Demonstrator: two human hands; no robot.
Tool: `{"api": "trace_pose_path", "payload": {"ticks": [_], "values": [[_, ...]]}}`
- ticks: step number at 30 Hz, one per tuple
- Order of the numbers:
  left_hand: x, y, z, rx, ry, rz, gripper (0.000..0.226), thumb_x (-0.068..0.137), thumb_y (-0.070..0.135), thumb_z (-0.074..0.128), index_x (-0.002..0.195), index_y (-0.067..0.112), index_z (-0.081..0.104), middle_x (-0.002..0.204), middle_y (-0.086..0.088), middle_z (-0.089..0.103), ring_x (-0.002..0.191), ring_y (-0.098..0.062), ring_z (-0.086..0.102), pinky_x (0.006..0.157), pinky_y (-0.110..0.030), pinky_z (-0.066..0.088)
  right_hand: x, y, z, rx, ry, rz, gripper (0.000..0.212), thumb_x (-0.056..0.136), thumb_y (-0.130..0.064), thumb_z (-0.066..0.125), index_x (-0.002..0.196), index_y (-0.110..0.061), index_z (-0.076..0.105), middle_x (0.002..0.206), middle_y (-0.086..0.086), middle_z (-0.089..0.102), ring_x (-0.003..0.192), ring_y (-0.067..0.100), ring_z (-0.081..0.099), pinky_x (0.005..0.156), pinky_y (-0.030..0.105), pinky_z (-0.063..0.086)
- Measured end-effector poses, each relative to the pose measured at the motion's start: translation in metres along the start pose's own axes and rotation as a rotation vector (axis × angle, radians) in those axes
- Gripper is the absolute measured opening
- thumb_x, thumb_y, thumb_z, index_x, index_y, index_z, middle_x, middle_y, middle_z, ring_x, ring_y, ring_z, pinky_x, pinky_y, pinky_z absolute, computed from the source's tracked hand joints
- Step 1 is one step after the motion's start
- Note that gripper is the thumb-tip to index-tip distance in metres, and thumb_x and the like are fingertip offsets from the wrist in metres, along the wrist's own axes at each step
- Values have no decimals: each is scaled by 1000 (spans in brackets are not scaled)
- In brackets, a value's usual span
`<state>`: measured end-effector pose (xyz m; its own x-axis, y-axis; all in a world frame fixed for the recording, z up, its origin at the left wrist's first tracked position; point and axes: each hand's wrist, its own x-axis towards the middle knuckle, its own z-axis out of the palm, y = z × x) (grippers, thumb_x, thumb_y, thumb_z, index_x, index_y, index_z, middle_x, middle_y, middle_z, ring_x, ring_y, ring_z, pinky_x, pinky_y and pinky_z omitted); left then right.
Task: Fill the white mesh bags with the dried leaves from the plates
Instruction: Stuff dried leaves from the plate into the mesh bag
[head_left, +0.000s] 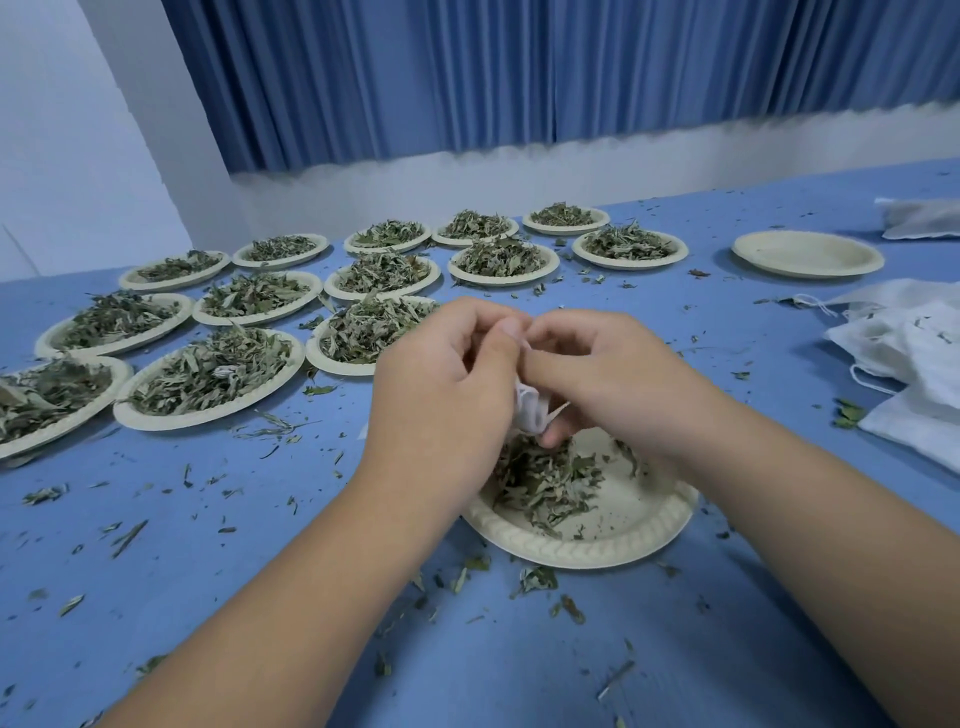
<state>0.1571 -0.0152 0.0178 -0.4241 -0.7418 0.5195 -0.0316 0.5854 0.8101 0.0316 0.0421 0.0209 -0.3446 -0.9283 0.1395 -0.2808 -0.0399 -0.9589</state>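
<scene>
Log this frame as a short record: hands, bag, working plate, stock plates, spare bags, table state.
hands: left hand and right hand both hold the white mesh bag, fingers curled on it
bag position: above the near plate
near plate contents: thin scatter of dried leaves, bare patches
full plates: rows at left and rear, heaped
empty plate: far right
spare bags: pile at right edge
table: blue, strewn with leaf scraps
</scene>
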Motion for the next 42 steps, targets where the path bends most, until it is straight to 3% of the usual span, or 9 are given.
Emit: {"api": "trace_pose_path", "payload": {"ticks": [4, 8, 15, 17, 22, 29, 32, 37, 42], "values": [[2, -1, -6, 289, 13, 63, 18, 86, 42, 61, 92, 33, 47, 58, 3, 59, 53, -5, 54, 53, -24, 42, -1, 0, -3, -33, 32, 16, 13, 90, -18, 62, 83, -16, 72, 70, 3, 68, 58, 27, 64, 66, 45, 57], [3, 0, -11, 562, -29, 120, 35, 81, 54, 50, 64, 24, 43, 49, 7, 45, 49, -9, 46, 47, -29, 33, -2, -2, -2, -8, 64, -24, 21, 90, -11, 57, 80, -22, 73, 64, 0, 67, 54, 21, 64, 61, 36, 59], [7, 0, -11, 353, -32, 71, 48, 95, 33, 47, 50, 20, 34, 44, 11, 42, 46, -8, 37, 44, -20, 28, -6, 0, -7, 73, -161, 60, 34, 89, -9, 64, 122, -18, 62, 100, 9, 67, 76, 20, 70, 67, 29, 56], [7, -2, -11, 308, -27, 75, 49, 95, 28, 49, 50, 20, 33, 44, 11, 40, 46, -8, 35, 45, -19, 29, -6, 2, -4, 134, -161, 76, 31, 88, -7, 66, 118, -14, 62, 102, 12, 68, 74, 22, 71, 65, 25, 56], [3, -1, -5, 253, -85, 110, 41, 93, 33, 47, 54, 19, 47, 47, 13, 46, 49, -7, 41, 47, -24, 32, -2, 6, 4, 227, -72, 36, 13, 81, 6, 66, 89, -4, 64, 67, 9, 64, 53, 17, 60, 52, 21, 50], [-8, 5, 7, 277, -151, 169, 38, 86, 36, 42, 52, 22, 34, 48, 4, 39, 53, -16, 44, 54, -43, 42, 1, 7, 9, -72, 104, -76, 27, 82, 7, 48, 69, -11, 64, 56, 5, 58, 44, 12, 51, 40, 20, 42], [-8, 3, 9, 210, -185, 137, 38, 86, 34, 44, 51, 20, 36, 47, 7, 43, 52, -12, 50, 56, -36, 46, 2, 8, 10, -191, 126, -71, 32, 80, 7, 43, 65, -16, 60, 49, 1, 56, 41, 14, 50, 39, 21, 38], [-1, 0, 2, 183, -53, 124, 44, 90, 29, 48, 48, 23, 38, 43, 15, 46, 44, -3, 41, 43, -16, 28, 3, 5, 1, -13, -25, 8, 4, 84, -6, 63, 81, -7, 63, 58, 7, 61, 47, 18, 53, 46, 28, 41], [-1, 0, 2, 216, -23, 139, 38, 86, 35, 45, 55, 13, 47, 50, 4, 44, 48, -11, 37, 49, -32, 34, 3, 3, -13, 260, -163, 87, 14, 86, -8, 65, 99, -3, 66, 70, 5, 65, 60, 15, 62, 53, 22, 53]]}}
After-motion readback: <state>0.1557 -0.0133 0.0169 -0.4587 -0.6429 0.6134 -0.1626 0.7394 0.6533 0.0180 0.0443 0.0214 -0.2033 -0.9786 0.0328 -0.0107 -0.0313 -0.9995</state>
